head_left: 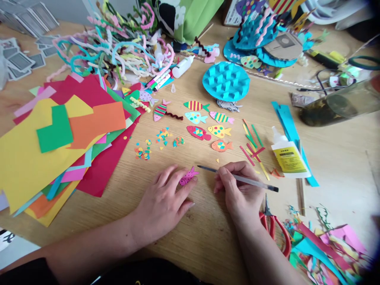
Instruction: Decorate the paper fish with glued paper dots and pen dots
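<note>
My left hand (166, 194) lies on the table with its fingers spread, its fingertips at the edges of a small magenta paper fish (187, 176) with dark dots. Part of the fish is hidden under the fingers. A slim clear pen (252, 181) with a dark tip is pinched in my right hand (242, 190). Its tip points left, just beyond the fish's tail and apart from it. Above the hands lie several finished-looking paper fish (219, 131) with stripes, dots or triangles. Little paper dots (143, 150) and triangles (164, 135) sit in small piles nearby.
Stacked coloured paper (35, 130) covers the left. Pipe cleaners (118, 47) heap behind it. A blue textured disc (226, 81) lies at the back. On the right are paper strips (252, 144), a glue bottle (289, 156), red-handled scissors (274, 227), scraps (329, 245) and a dark-filled bottle (341, 103).
</note>
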### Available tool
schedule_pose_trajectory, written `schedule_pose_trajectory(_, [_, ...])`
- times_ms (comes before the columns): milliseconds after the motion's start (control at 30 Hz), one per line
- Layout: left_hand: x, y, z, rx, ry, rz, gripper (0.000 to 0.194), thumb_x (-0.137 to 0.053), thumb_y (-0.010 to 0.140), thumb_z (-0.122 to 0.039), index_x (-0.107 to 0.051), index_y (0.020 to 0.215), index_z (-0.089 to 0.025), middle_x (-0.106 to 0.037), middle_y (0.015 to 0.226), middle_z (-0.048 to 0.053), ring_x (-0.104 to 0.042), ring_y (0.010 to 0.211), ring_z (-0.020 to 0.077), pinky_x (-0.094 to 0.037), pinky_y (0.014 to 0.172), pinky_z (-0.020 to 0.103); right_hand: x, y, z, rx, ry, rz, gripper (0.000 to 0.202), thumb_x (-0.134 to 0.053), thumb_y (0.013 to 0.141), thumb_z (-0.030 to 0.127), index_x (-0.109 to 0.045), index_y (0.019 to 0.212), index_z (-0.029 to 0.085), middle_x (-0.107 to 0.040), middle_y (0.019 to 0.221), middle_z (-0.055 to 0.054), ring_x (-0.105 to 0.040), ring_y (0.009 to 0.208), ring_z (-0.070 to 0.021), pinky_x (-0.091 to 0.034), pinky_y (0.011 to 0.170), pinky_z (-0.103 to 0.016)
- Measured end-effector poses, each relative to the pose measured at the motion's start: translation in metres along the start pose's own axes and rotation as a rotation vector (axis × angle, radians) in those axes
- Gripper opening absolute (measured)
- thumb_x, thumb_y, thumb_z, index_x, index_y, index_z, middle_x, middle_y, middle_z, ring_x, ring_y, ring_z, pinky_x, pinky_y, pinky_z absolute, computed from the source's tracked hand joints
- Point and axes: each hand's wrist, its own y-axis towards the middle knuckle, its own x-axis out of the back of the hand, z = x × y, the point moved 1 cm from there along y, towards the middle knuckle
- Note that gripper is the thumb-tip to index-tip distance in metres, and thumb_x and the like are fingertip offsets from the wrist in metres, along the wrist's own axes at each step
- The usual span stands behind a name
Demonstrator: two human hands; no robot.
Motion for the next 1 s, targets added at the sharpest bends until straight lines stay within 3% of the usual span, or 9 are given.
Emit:
schedule_pose_trajectory(267, [0.000,-0.001,-0.001,0.021,-0.012,0.026,0.053,-0.060,0.091,-0.030,-0.046,0.141,-0.021,-0.048,0.135,0.011,-0.041,0.126,0.0300,-0.040,0.107,0.049,-0.002,-0.011,-0.002,0.189,-0.170,0.106,0.010,-0.053,0.095,0.028,-0.054,0.104,0.023,-0.070,0.075,-0.001,-0.068,0.065,-0.0158,-0.052,0.062,-0.028])
schedule_pose_trajectory(467, [0.001,-0.001,-0.001,0.006,-0.038,-0.034,0.056,-0.057,0.092,-0.033,-0.040,0.142,-0.011,-0.052,0.134,0.013,-0.043,0.124,0.0306,-0.039,0.107,0.049,-0.001,-0.010,-0.002,0.341,-0.372,0.151,0.011,-0.052,0.095,0.024,-0.056,0.105,0.023,-0.071,0.087,-0.003,-0.069,0.078,-0.0168,-0.051,0.065,-0.027])
schedule_pose_trajectory(633, [0.004,-0.003,-0.002,-0.036,-0.082,-0.130,0.041,-0.055,0.094,-0.030,-0.050,0.128,-0.009,-0.058,0.125,0.014,-0.048,0.119,0.0301,-0.042,0.104,0.048,-0.003,-0.008,-0.001,0.350,-0.373,0.233,0.014,-0.052,0.095,0.022,-0.058,0.109,0.024,-0.071,0.098,-0.003,-0.069,0.088,-0.0157,-0.052,0.070,-0.025])
schedule_pose_trajectory(733, [0.005,-0.004,-0.002,-0.064,-0.117,-0.176,0.036,-0.055,0.094,-0.030,-0.052,0.124,-0.010,-0.062,0.119,0.013,-0.050,0.116,0.0291,-0.043,0.103,0.046,-0.005,-0.008,-0.001,0.316,-0.324,0.281,0.019,-0.051,0.096,0.022,-0.058,0.113,0.026,-0.071,0.105,-0.003,-0.068,0.097,-0.0163,-0.053,0.081,-0.028])
schedule_pose_trajectory(867, [0.006,-0.003,-0.002,-0.067,-0.132,-0.163,0.036,-0.054,0.094,-0.031,-0.054,0.124,-0.011,-0.060,0.122,0.014,-0.050,0.116,0.0291,-0.044,0.102,0.046,-0.005,-0.008,-0.002,0.313,-0.165,0.204,0.018,-0.051,0.097,0.024,-0.058,0.113,0.025,-0.071,0.107,-0.005,-0.066,0.104,-0.0191,-0.050,0.092,-0.036])
schedule_pose_trajectory(1000, [0.006,0.000,-0.002,-0.020,-0.082,-0.077,0.039,-0.056,0.093,-0.034,-0.057,0.126,-0.014,-0.049,0.136,0.016,-0.045,0.122,0.0320,-0.042,0.103,0.051,-0.003,-0.004,-0.007,0.277,-0.013,0.017,0.013,-0.049,0.098,0.028,-0.059,0.104,0.022,-0.070,0.081,-0.002,-0.069,0.077,-0.0171,-0.053,0.078,-0.035])
